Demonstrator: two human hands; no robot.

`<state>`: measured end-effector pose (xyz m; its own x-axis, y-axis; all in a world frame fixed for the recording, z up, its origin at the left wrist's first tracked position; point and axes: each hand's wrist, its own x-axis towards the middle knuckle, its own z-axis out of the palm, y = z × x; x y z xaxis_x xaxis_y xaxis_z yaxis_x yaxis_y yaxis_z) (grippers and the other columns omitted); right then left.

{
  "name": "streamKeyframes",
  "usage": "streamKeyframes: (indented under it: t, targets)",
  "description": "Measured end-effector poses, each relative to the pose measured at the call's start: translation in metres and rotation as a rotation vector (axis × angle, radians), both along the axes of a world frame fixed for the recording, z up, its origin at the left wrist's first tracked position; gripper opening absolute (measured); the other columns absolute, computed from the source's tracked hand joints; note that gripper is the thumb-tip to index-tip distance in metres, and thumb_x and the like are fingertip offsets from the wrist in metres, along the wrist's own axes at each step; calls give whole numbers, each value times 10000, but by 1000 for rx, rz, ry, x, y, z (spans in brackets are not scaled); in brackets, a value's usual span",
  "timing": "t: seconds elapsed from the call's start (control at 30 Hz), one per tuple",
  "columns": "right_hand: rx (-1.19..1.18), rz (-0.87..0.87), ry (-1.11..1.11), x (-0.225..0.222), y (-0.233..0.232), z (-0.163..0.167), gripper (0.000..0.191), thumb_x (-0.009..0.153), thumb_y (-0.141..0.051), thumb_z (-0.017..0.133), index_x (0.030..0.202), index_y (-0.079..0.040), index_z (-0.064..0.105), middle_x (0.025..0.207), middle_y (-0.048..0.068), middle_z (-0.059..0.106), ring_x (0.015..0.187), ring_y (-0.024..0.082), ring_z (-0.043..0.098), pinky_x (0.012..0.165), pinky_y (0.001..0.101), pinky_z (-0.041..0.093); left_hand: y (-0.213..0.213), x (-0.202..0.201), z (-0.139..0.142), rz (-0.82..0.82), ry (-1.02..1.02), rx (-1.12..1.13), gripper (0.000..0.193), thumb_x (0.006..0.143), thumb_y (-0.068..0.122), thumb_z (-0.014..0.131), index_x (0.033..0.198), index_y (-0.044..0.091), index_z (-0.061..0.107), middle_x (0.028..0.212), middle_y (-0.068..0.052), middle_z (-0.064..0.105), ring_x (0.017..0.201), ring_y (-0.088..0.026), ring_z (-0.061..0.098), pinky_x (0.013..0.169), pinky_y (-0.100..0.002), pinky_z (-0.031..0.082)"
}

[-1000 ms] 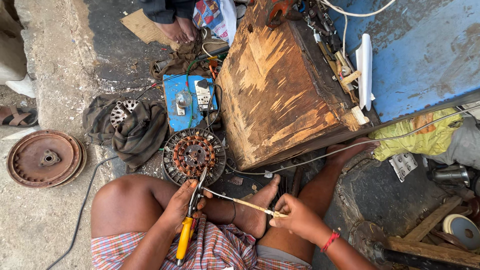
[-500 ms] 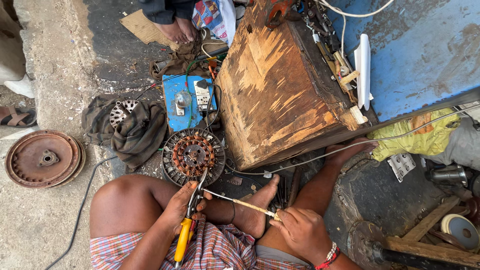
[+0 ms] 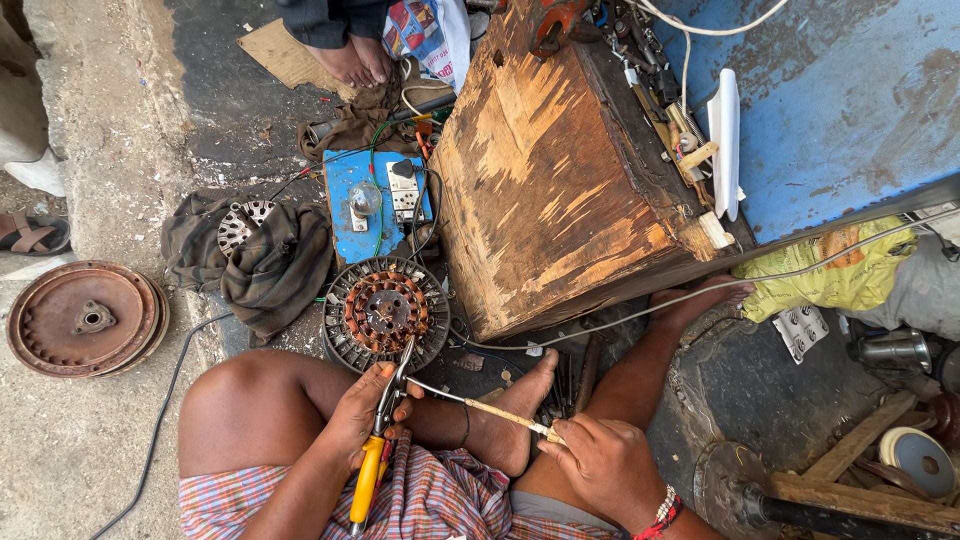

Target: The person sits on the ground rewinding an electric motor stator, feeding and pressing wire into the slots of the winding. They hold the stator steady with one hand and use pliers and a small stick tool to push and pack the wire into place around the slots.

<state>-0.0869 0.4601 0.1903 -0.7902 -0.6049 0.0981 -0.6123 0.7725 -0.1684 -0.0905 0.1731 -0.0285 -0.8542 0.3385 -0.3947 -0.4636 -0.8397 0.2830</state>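
I sit on the ground with my legs spread, and my left hand (image 3: 362,415) is closed around the yellow-handled pliers (image 3: 378,450) at the lower centre of the frame, their tips pointing up toward the motor stator (image 3: 385,312). The tips pinch one end of a thin sleeved wire (image 3: 485,408), which runs across to the right into my right hand (image 3: 605,462), closed around its other end just above my lap. The stator, with its ring of copper windings, lies on the ground just above the pliers, between my knees. Above it sits a blue switchboard (image 3: 372,195) with a socket and cables. A worn wooden box (image 3: 560,170) fills the upper centre. A rusty round cover (image 3: 85,318) lies at the left edge, and a dark cloth (image 3: 275,265) lies crumpled beside the stator.
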Motion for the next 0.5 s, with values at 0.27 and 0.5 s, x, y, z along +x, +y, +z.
streamKeyframes:
  t: [0.27,0.5]
  targets:
    - [16,-23,-27,0,2,1,231,805,-265,814,859,-59,722,687,55,667,578,242,699,517,371,545,1,0,3,-1,23,21,169,1053,304,441,1077,138,456,945,-157,678,584,-127,571,377,-238,481]
    - [-14,-10,-28,1,2,1,234,798,-262,819,872,-58,730,707,44,686,588,223,710,515,354,548,2,0,2,9,2,11,178,1054,312,431,1089,140,460,930,-150,674,580,-126,573,370,-234,479]
